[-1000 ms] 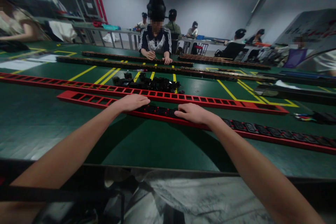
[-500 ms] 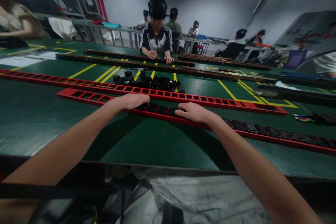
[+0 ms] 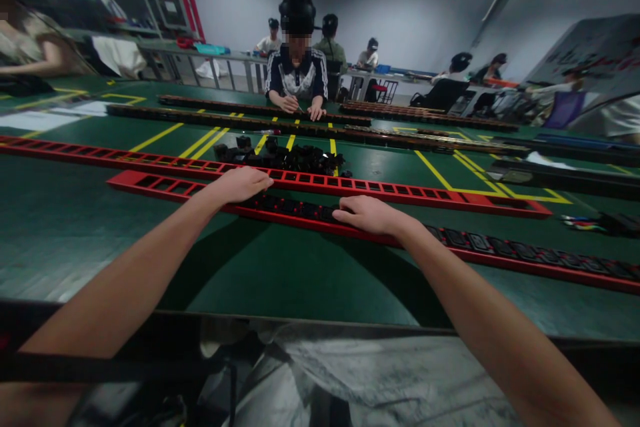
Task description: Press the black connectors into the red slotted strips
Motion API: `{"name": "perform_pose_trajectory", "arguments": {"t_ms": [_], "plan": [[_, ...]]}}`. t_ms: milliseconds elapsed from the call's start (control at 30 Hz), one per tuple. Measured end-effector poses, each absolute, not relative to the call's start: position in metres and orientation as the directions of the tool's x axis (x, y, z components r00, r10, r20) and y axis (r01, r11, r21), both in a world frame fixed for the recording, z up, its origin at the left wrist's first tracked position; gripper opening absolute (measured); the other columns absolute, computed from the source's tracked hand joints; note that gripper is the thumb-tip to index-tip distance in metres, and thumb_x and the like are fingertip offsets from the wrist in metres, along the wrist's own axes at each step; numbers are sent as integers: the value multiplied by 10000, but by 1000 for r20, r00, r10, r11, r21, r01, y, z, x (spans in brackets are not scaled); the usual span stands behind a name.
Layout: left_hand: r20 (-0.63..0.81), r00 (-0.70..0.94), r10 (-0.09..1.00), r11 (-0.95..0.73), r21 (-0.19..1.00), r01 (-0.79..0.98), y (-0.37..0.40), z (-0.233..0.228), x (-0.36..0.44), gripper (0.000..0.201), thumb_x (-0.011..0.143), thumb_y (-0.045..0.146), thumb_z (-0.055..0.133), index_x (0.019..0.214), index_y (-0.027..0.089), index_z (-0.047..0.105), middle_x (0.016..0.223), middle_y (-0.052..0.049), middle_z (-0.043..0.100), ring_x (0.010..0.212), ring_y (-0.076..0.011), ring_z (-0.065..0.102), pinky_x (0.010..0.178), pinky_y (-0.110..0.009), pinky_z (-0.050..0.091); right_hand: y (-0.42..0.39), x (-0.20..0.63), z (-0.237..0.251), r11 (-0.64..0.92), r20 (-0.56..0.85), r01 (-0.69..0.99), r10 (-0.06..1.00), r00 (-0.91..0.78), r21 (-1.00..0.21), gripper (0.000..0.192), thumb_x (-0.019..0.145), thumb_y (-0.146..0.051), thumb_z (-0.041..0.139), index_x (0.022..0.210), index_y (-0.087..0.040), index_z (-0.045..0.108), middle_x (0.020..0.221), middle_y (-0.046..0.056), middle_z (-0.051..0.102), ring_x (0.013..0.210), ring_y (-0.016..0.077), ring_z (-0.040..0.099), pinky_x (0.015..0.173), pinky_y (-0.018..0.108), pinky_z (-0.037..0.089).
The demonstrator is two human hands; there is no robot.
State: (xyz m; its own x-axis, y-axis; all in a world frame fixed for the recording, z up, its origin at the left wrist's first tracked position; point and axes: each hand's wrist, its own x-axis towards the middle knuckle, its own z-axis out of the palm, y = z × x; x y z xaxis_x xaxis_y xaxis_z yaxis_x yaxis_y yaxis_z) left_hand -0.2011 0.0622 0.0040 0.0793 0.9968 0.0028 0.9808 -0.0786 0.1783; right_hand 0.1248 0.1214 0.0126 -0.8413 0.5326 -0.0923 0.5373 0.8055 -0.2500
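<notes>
A long red slotted frame (image 3: 500, 262) lies across the table in front of me. Black square parts (image 3: 477, 241) fill its slots from the middle rightward, while the slots at its left end are open. My left hand (image 3: 244, 184) is over the frame where the black parts begin, fingers together and bent down; whatever is under the fingertips is hidden. My right hand (image 3: 369, 215) is closed over the same frame further right, thumb towards the left, resting on the black parts and the rim.
Behind lies a second red slotted frame (image 3: 400, 189), its slots bare. Beyond it is a pile of loose black parts (image 3: 300, 158). Long dark strips (image 3: 225, 118) cross the green table (image 3: 310, 273). Opposite, a co-worker (image 3: 297, 70) handles one. Coloured wires (image 3: 583, 222) lie at right.
My left hand has slid a little to the left along the near frame, uncovering more black parts. My right hand stays in place.
</notes>
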Motion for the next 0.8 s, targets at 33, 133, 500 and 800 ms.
{"name": "perform_pose_trajectory", "arguments": {"t_ms": [33,133,500,800], "plan": [[8,103,995,-103,167,981,63,3,-201,457,928,488,317,814,205,657,856,-81,681,766,-205,606,702,-312,424,122,125,12,807,-92,535,530,-843,-251,505,946,-630,338,826,-193,560,887,85,651,727,181,554,672,293,384],[29,163,986,-166,177,970,65,-1,-201,431,926,453,334,775,196,645,804,-76,668,728,-189,588,683,-303,412,122,125,12,811,-90,528,524,-847,-251,488,951,-615,344,834,-193,559,887,85,647,735,183,557,682,293,388],[25,213,977,-210,329,921,71,-8,-207,374,924,397,358,821,180,645,776,-47,643,723,-150,568,737,-274,430,121,125,14,799,-111,545,536,-837,-254,476,954,-601,350,843,-190,564,899,83,650,741,180,557,670,288,388],[133,185,974,-194,57,979,65,-3,-197,401,956,407,336,880,186,662,884,-97,676,788,-209,603,729,-318,412,121,125,13,803,-93,542,537,-838,-248,464,954,-590,360,845,-192,570,904,82,653,737,177,553,673,290,382]]}}
